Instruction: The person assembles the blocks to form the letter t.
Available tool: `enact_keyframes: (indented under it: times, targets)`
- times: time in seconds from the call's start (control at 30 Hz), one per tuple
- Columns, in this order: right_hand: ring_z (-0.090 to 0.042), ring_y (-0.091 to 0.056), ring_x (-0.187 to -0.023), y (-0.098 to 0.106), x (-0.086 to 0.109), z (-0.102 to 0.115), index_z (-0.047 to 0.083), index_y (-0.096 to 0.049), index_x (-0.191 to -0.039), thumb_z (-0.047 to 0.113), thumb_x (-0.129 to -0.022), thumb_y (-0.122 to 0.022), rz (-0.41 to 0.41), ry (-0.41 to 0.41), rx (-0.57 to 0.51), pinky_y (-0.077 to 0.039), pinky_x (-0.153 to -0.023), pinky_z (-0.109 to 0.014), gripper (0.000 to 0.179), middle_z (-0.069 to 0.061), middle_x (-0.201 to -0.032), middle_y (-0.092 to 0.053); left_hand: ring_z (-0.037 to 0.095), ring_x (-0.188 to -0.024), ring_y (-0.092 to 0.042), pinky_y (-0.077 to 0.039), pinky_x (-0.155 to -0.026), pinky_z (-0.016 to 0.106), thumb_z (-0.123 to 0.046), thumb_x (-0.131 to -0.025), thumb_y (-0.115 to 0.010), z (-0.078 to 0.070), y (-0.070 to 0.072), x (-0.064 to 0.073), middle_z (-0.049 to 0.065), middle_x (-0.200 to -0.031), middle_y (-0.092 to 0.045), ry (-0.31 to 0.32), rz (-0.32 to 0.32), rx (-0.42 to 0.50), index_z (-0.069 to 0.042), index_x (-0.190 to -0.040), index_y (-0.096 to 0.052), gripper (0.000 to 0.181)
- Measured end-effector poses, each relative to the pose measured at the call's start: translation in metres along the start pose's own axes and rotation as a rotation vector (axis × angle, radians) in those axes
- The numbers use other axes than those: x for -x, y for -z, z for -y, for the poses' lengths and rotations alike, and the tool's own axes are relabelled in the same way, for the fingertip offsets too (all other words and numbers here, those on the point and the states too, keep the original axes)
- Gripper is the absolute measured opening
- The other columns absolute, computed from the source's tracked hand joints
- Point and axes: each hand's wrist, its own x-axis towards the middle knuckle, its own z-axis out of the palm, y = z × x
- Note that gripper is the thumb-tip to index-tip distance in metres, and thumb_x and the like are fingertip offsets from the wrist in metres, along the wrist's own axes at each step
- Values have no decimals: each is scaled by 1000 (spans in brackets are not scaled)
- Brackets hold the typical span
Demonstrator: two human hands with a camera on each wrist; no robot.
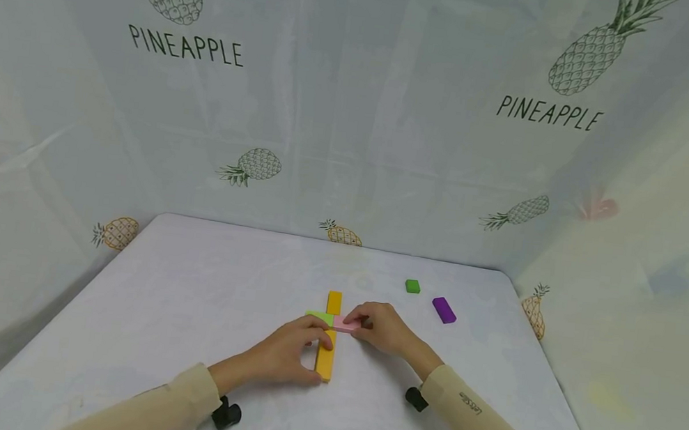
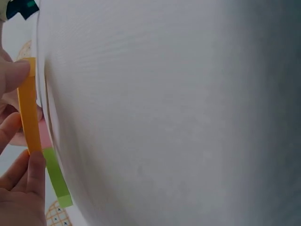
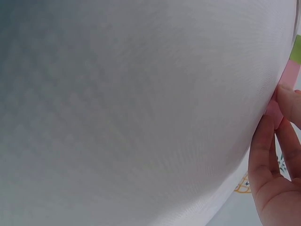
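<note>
My left hand (image 1: 287,353) grips a long orange block (image 1: 324,365) by its ends, thumb at the near end and fingers at the far end. The left wrist view shows this orange block (image 2: 29,117) between thumb and fingers. With its thumb and fingertips, my right hand (image 1: 388,328) pinches the outer end of a pink block (image 1: 342,324), also seen as a pink block (image 3: 290,74) in the right wrist view. A light green block (image 1: 321,317) meets the pink one end to end. Beyond them stands another orange block (image 1: 334,303), in line with the long one.
A small green block (image 1: 412,287) and a purple block (image 1: 444,310) lie apart at the back right of the white-covered table (image 1: 219,265). A pineapple-print cloth (image 1: 356,104) hangs behind the table and at both sides.
</note>
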Motion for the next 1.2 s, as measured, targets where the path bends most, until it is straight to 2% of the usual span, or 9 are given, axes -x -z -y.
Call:
enact_keyframes:
  times: [0.17,0.5,0.97,1.2]
  targets:
    - [-14,-66,-94,0,0,0,14,-80,-115,3,-95,-80,1,4,10,-61,-89,-33,23,2,-113,-77,19,-132,-57,-50,-113,42,-33,-82,-93,0,-2,0,-2,-146,-57,1,28,-26,-28,-117,-71,42]
    - [-12,-64,-92,0,0,-1,15,-80,-114,4,-94,-80,5,6,14,-60,-89,-29,23,2,-111,-77,19,-132,-57,-49,-114,42,-36,-82,-93,-1,-5,-1,-2,-146,-56,21,46,-38,-30,-117,-71,42]
    - [-13,-66,-94,0,1,1,14,-80,-115,4,-95,-80,4,7,19,-61,-90,-32,23,2,-113,-77,21,-133,-56,-48,-116,44,-39,-84,-91,-3,-7,0,0,-148,-56,38,45,-45,-28,-121,-70,44]
    - [-13,-65,-95,1,1,2,16,-80,-116,4,-95,-79,3,-7,13,-61,-91,-32,24,3,-113,-77,23,-138,-56,-48,-116,47,-43,-89,-87,-7,-8,5,1,-153,-54,37,49,-133,-25,-130,-72,47]
